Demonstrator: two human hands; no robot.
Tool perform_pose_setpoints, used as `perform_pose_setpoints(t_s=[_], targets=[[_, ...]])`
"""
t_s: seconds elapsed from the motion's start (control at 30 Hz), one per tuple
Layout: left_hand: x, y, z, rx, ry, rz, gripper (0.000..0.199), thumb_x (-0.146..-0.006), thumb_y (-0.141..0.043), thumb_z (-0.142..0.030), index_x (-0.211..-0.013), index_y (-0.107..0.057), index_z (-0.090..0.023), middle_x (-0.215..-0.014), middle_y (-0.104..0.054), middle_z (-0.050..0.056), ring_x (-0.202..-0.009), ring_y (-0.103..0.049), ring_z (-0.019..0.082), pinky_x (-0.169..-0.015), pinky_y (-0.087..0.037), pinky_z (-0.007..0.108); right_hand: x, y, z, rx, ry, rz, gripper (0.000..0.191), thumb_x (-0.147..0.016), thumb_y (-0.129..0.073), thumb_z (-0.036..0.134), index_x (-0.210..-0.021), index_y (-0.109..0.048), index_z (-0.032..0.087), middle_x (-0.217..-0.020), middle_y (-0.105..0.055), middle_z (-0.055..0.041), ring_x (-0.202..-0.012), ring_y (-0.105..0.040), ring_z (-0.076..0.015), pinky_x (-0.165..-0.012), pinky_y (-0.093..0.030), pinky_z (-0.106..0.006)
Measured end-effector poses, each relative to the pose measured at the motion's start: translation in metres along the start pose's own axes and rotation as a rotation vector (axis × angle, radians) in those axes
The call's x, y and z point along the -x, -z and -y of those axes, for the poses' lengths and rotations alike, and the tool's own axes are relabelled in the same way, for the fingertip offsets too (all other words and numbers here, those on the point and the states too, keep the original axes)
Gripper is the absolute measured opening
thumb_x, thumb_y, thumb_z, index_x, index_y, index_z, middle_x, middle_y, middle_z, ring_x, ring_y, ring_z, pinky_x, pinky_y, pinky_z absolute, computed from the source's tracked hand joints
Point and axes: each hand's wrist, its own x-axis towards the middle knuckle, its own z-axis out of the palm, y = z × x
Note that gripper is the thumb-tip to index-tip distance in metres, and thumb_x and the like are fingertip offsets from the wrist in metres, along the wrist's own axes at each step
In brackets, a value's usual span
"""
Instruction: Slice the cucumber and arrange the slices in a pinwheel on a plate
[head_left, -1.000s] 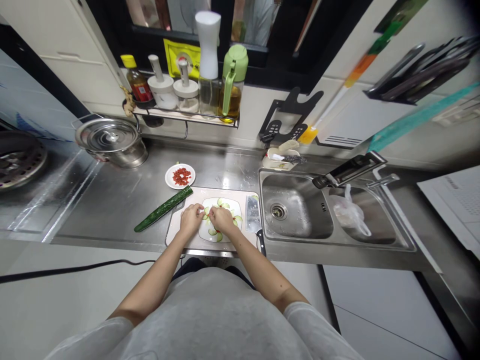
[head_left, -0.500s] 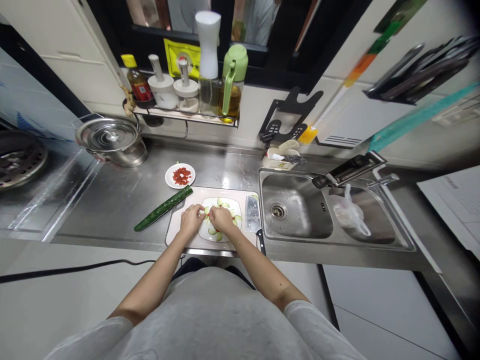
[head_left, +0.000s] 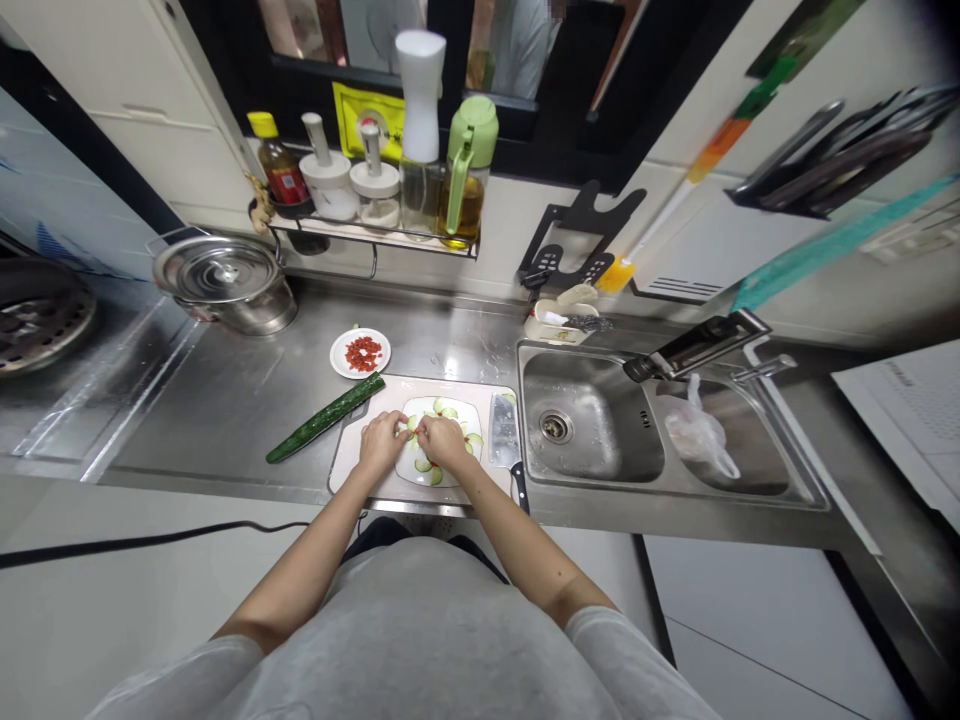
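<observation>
Both hands work over a white square plate (head_left: 469, 462) with thin pale-green cucumber slices (head_left: 430, 474) set about it in small groups, some with red bits. My left hand (head_left: 382, 441) is at the plate's left edge, its fingers pinched beside a slice; whatever they hold is too small to make out. From the right, my right hand (head_left: 444, 442) meets it, closed in a pinch with a small red piece at its fingertips. The plate rests on a light cutting board (head_left: 351, 462). A cleaver (head_left: 504, 432) lies at the board's right side.
A cut cucumber (head_left: 324, 420) lies left of the board, below a small dish (head_left: 337, 353) of red bits. The sink (head_left: 600, 400) adjoins on the right, its second basin holding a plastic bag (head_left: 697, 428). A lidded steel pot (head_left: 251, 298) stands at back left, near a shelf of condiments (head_left: 375, 232).
Both hands stay over the same spot of the plate, fingertips still close together. The view has shifted very slightly; nothing else has visibly moved.
</observation>
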Motion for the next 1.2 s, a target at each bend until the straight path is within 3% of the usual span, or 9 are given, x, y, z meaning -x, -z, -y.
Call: perform_pose_setpoints(t_s=[0.27,0.87,1.2], targets=[[0.0,0.0,0.0,0.027,0.006,-0.009,0.024,-0.085,-0.057,-0.037,-0.103,-0.065,-0.024,-0.088,-0.064,0.003,-0.087,-0.06,0.02,-0.078,-0.039,0.03,-0.002,0.0,0.003,0.028,0.021,-0.013,0.024,-0.094,-0.045,0.028,-0.099,-0.067,0.019,-0.096,-0.073,-0.0091,-0.09,-0.065,-0.0205,-0.077,-0.038,-0.028],[0.004,-0.001,-0.006,0.029,-0.008,-0.03,0.022,-0.084,-0.058,-0.033,-0.102,-0.065,-0.023,-0.089,-0.064,0.003,-0.087,-0.06,0.02,-0.079,-0.039,0.031,-0.005,-0.006,0.0,0.018,0.018,-0.007,0.024,-0.093,-0.046,0.029,-0.1,-0.067,0.019,-0.096,-0.072,-0.0092,-0.092,-0.064,-0.0209,-0.077,-0.038,-0.028],[0.003,-0.004,-0.005,0.095,-0.003,-0.064,0.023,-0.082,-0.059,-0.033,-0.101,-0.067,-0.022,-0.086,-0.063,0.003,-0.085,-0.059,0.019,-0.08,-0.039,0.03,0.01,0.013,-0.008,-0.156,-0.052,-0.082,0.021,-0.091,-0.05,0.03,-0.099,-0.067,0.02,-0.085,-0.07,-0.0054,-0.084,-0.06,-0.0193,-0.071,-0.034,-0.026]])
